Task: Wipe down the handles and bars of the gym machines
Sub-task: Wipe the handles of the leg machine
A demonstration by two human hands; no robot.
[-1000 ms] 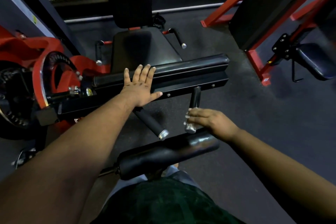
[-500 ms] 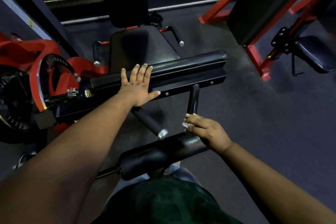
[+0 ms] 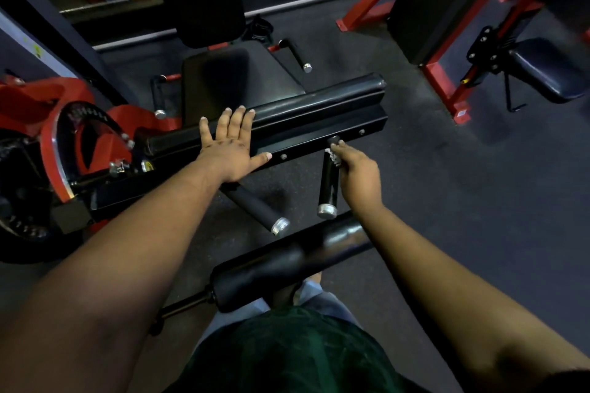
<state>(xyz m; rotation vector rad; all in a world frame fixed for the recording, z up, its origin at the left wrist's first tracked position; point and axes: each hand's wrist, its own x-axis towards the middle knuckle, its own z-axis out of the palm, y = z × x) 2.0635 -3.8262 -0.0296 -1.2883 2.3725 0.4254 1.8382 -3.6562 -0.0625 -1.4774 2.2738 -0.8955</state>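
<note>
Hands — right atop handle

A black padded roller bar runs across the middle of the frame, tilted up to the right, on a flat black beam. Two black handles with silver end caps hang below it: the left handle slants toward lower right, the right handle stands nearly vertical, a small white cloth against its upper part.

The right hand, pinching a small white wipe, has slid from the handle's capped end up to its base.
</note>
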